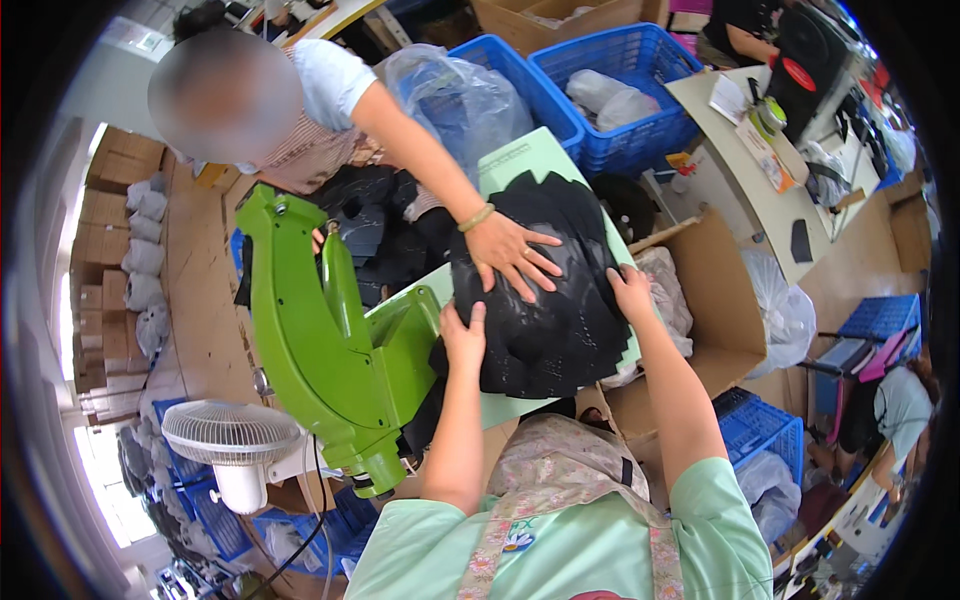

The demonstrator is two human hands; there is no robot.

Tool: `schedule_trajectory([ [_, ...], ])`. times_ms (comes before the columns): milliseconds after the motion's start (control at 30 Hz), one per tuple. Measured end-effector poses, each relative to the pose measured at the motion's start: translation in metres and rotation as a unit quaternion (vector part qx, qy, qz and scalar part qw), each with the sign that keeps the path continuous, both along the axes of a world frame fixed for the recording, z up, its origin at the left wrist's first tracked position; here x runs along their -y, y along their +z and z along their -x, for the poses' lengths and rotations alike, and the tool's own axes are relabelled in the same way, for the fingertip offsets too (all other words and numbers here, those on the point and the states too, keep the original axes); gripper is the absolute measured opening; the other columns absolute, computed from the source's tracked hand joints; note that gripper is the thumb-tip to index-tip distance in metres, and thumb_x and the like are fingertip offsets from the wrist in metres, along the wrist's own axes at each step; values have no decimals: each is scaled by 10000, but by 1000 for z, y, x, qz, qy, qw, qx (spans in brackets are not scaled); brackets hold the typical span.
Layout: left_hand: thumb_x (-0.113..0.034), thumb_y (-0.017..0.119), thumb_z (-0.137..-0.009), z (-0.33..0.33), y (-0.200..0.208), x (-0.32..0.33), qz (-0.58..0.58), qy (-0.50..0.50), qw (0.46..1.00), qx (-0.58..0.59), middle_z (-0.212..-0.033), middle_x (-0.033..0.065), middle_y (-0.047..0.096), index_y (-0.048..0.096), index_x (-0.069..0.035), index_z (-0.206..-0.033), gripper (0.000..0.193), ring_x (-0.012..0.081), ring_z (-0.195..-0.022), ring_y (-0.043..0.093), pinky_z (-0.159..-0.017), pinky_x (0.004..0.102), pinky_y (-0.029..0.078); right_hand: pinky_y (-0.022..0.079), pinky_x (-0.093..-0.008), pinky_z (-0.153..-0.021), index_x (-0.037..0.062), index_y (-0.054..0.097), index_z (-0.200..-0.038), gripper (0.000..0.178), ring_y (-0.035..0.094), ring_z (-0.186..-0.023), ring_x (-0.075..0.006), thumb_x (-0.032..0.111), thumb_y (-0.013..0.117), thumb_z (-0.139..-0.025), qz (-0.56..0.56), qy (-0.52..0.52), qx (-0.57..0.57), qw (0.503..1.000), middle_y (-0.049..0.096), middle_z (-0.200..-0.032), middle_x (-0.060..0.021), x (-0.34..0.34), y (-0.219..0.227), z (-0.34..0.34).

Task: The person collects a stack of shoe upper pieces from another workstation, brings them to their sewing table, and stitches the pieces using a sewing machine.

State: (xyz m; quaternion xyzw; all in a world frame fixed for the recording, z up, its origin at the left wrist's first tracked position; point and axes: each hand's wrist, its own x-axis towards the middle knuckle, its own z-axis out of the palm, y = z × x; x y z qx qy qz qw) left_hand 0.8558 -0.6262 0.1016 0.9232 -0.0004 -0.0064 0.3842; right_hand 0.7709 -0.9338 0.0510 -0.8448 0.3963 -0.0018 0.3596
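A thick fanned stack of black cut pieces (545, 335), looking like fabric or leather, lies on a pale green tabletop (515, 162) in front of me. My left hand (463, 338) grips its near left edge, thumb pointing up. On the right side, my right hand (630, 293) holds the opposite edge, fingers partly hidden at the rim. Between my hands, a co-worker's hand (510, 255) with a ring and bracelet rests spread on top of the stack. Just left of my left hand stands a green machine (300, 330) with a curved arm.
More black pieces (372, 225) lie beyond the machine, by the co-worker. A white fan (235, 440) stands at left. An open cardboard box (735, 300) with plastic bags sits against the table's right side. Blue crates (640, 50) stand behind; another blue crate (765, 425) is at right.
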Motion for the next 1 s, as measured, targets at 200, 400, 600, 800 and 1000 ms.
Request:
schedule_trajectory([
  [200, -473, 627, -866, 2, -7, -1, 16, 18, 999, -28, -1398, 302, 376, 439, 72, -1299, 721, 442, -1312, 341, -1102, 470, 267, 397, -439, -977, 74, 599, -1212, 512, 515, -1127, -370, 432, 616, -846, -17, -10, 15, 1000, 583, -1164, -191, -1, -5, 5],
  [400, -456, 624, -873, 1, -10, -4, 27, 25, 999, -37, -1384, 305, 396, 429, 88, -1304, 721, 434, -1304, 359, -1100, 456, 275, 394, -431, -977, 62, 588, -1224, 488, 514, -1116, -363, 385, 621, -859, -6, 3, 31, 999, 566, -1172, -194, -6, -2, 7],
  [600, -432, 608, -889, 2, -13, -3, 0, 11, 1000, -14, -1326, 314, 452, 414, 93, -1316, 704, 441, -1242, 432, -1061, 438, 333, 394, -428, -976, 51, 586, -1222, 473, 523, -1109, -362, 361, 619, -867, 2, 4, 51, 999, 554, -1185, -213, -6, 0, 11],
  [800, -429, 630, -876, 0, -15, -4, 32, 16, 999, -17, -1325, 308, 457, 427, 90, -1293, 696, 444, -1248, 421, -1066, 457, 317, 371, -434, -1008, 101, 574, -1252, 493, 483, -1172, -355, 407, 600, -866, -14, 4, 28, 999, 558, -1232, -154, -2, -6, 9],
  [1000, -430, 626, -879, 0, -15, -6, 39, 11, 999, -23, -1334, 304, 451, 426, 77, -1305, 692, 443, -1255, 415, -1068, 459, 315, 363, -440, -1015, 112, 568, -1262, 490, 472, -1181, -365, 398, 601, -865, -14, 11, 31, 999, 542, -1255, -153, -4, -8, 11],
])
